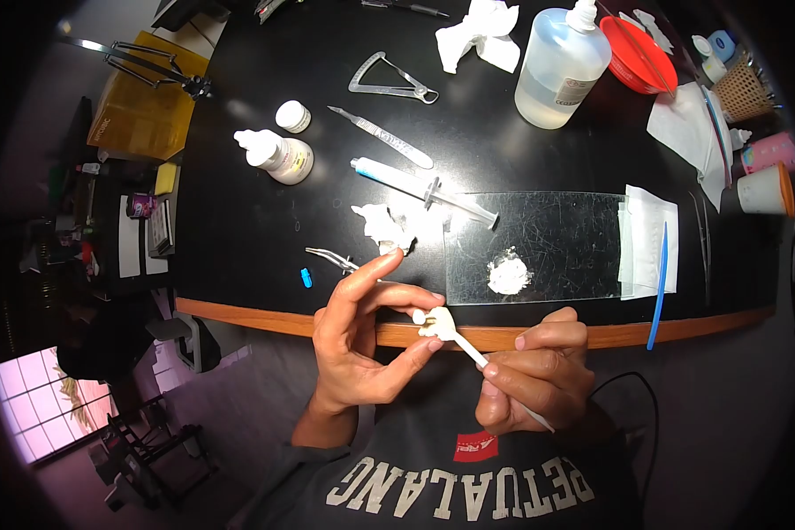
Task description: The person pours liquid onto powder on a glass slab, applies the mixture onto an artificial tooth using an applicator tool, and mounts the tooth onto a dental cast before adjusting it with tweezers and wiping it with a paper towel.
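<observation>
My left hand (358, 340) pinches a small cream-coloured piece (442, 324) between thumb and fingers, just over the table's front edge. The piece is lumpy with a rounded knob; I cannot make out exactly what it is. A slim white stick (470, 352) is gripped in my right hand (543, 375), its upper end touching the cream piece. Behind my hands lies a glass slab (583, 247) with a heap of white powder (509, 273) on it. A crumpled tissue (387, 227) and metal tweezers (329, 256) lie beyond my left hand, the tweezers partly hidden by it.
A syringe (389, 177), a carving knife (384, 140) and a metal caliper (393, 84) lie farther back. A dropper bottle (278, 157), small jar (292, 117), large clear bottle (561, 75) and red bowl (636, 57) stand around. A blue strip (659, 287) overhangs the edge.
</observation>
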Demonstrator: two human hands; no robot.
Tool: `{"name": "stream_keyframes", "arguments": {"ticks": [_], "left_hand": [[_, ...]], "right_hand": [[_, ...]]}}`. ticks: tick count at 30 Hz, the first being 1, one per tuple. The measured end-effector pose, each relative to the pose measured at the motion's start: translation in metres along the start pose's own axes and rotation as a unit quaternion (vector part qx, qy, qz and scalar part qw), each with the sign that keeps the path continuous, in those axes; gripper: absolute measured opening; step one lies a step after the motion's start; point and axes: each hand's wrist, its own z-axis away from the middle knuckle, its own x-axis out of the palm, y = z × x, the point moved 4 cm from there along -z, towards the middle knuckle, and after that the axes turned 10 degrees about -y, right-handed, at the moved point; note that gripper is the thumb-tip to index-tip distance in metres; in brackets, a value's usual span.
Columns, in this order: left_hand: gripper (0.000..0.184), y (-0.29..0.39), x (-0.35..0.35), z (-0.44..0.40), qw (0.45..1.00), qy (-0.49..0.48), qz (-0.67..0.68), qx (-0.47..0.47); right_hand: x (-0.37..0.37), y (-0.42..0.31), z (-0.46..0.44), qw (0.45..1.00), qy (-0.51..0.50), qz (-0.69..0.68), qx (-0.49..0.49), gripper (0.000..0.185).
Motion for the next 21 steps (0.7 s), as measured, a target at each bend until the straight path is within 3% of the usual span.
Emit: {"name": "stream_keyframes", "arguments": {"ticks": [21], "left_hand": [[0.087,-0.0016,0.0017,0.0013,0.999,0.029,0.038,-0.01]], "right_hand": [[-0.0006,0.0008,-0.0003,1.0,-0.006,0.006,-0.005,0.028]]}}
